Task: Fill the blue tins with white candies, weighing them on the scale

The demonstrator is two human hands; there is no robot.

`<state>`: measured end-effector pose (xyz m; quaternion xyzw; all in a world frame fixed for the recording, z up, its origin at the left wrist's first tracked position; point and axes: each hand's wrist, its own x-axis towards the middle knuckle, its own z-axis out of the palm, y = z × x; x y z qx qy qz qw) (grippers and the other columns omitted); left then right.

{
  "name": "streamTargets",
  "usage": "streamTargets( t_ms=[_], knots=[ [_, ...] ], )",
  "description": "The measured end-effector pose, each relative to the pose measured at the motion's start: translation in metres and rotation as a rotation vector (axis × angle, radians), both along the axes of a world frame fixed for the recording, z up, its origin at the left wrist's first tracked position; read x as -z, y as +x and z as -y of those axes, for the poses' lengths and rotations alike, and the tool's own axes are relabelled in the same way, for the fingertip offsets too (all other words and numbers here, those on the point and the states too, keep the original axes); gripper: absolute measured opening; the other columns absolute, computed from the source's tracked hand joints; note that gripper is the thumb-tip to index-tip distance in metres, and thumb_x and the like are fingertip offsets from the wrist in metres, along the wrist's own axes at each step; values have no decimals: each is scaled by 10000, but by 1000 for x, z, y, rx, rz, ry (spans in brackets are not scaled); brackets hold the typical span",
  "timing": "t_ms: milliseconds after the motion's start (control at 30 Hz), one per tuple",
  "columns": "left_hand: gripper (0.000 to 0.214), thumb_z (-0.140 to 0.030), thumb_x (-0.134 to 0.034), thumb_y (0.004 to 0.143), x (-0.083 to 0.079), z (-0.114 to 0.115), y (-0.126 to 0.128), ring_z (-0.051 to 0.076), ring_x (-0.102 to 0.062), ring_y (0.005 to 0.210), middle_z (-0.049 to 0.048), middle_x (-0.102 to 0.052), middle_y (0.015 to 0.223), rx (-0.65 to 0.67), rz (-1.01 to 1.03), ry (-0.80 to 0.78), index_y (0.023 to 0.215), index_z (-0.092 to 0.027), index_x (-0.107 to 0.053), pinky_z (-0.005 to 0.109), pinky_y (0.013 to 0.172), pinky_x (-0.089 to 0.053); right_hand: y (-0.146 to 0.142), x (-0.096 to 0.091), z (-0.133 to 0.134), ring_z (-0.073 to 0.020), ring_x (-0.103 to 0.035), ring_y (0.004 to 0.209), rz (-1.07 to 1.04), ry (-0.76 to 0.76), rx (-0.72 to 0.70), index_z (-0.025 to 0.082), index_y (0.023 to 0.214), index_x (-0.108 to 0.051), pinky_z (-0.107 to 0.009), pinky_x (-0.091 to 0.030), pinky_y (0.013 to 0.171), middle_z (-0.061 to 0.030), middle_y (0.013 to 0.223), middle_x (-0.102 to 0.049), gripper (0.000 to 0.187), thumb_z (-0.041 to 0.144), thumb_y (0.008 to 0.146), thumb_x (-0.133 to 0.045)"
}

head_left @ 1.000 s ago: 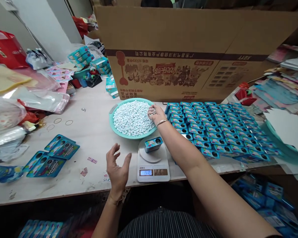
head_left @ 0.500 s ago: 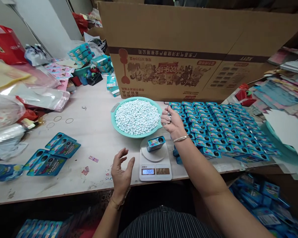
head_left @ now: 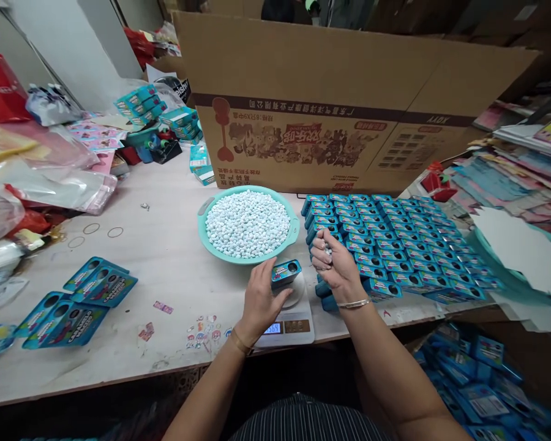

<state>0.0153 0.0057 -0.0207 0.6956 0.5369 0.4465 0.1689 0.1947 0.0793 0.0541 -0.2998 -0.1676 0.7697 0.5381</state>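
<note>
My left hand [head_left: 260, 298] is at the left end of a small blue printed box [head_left: 286, 273], fingers along its far left side and thumb in front. The box stands on the round pan of a white digital scale [head_left: 298, 335], whose display is partly covered by my wrist. My right hand [head_left: 336, 263] is closed around a few small pale candies [head_left: 327, 250], held over the nearest boxes on the right. Behind the scale, a mint-green basin [head_left: 202, 236] holds a heap of pale blue-white candies [head_left: 248, 223].
Rows of blue boxes [head_left: 386, 245] stand on the right of the table. More blue boxes [head_left: 101, 282] are at left. A big cardboard carton [head_left: 303, 67] stands at the back. Plastic bags [head_left: 73, 187] crowd the left side, and blue boxes [head_left: 487, 392] lie below at right.
My left hand has moved right and up from beside the scale to the box on it. My right hand has drawn back from the basin's rim, the candies still in it.
</note>
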Motion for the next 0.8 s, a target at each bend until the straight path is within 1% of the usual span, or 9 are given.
streamTargets(
  t_ms=[133,233,300,367,467,533,600,667,800],
  knots=[
    [552,-221,-683,811,18,-3,10,275,-626,1131,134,-639,1221,-32,41,-36,1320,-186,-472,439,972,-518,8,5,6,-18,-310,322,-48,-25,-12,209,841,-504,-117,-246,280,105,563,-450,159,272,906,-635],
    [465,-250,-658,833,5,4,7,234,-678,1003,101,-667,1130,-91,138,-62,1263,-194,-490,371,871,-559,12,12,11,-19,-334,323,-70,-43,13,205,844,-507,-116,-258,281,103,568,-460,167,254,885,-661],
    [427,-290,-661,833,-23,4,-3,216,-687,929,75,-676,1076,-134,150,-58,1221,-204,-504,347,817,-567,14,16,14,-19,-339,321,-73,-65,33,202,842,-510,-119,-270,282,103,568,-465,172,256,879,-669],
    [401,-331,-658,834,-62,-5,-20,220,-679,920,67,-671,1071,-207,83,-30,1190,-212,-514,347,804,-559,14,17,14,-17,-336,319,-76,-83,38,199,838,-512,-120,-276,282,105,564,-463,175,259,876,-672],
    [439,-326,-639,813,-114,-34,-47,282,-669,954,97,-665,1103,-292,-259,-143,1214,-206,-506,394,797,-532,12,15,13,-17,-336,322,-91,-69,28,195,837,-514,-119,-271,278,105,566,-461,194,257,856,-696],
    [392,-270,-592,802,-131,-51,-60,310,-674,909,105,-680,1054,-237,-514,-289,1183,-205,-528,399,741,-512,10,14,12,-17,-338,324,-97,-52,28,190,839,-520,-120,-267,274,104,568,-464,220,265,830,-727],
    [385,-275,-562,806,-134,-58,-67,320,-678,875,106,-692,1007,-197,-635,-377,1184,-207,-531,389,704,-493,10,14,11,-15,-334,322,-101,-49,36,184,837,-525,-118,-261,270,105,566,-464,241,270,811,-748],
    [407,-320,-561,816,-129,-55,-71,317,-680,854,104,-699,979,-198,-631,-396,1205,-207,-523,380,689,-484,10,16,12,-13,-327,322,-105,-60,43,182,835,-528,-117,-264,271,105,567,-468,239,268,810,-749],
    [410,-351,-623,794,-110,-35,-69,265,-678,833,69,-703,980,-167,-382,-333,1174,-222,-542,356,707,-500,14,19,14,-14,-325,324,-120,-72,48,179,838,-533,-124,-283,278,100,577,-478,222,256,816,-741]
  ],
)
